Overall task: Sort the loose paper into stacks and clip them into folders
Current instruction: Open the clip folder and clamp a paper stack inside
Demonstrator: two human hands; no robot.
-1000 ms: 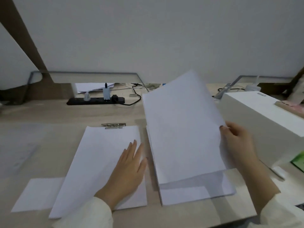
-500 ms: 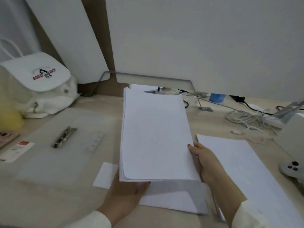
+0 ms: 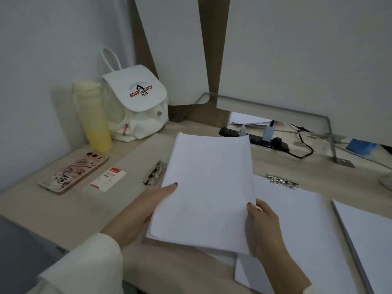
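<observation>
Now you are gripping the thick white paper stack (image 3: 209, 192) with left hand (image 3: 140, 211) at nine o'clock, right hand (image 3: 265, 228) at four, fingers closed on its edges.

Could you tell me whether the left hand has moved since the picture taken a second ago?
Yes. The left hand was then flat on the clipped sheets; now it grips the left edge of the held paper stack, left of that clip.
</observation>
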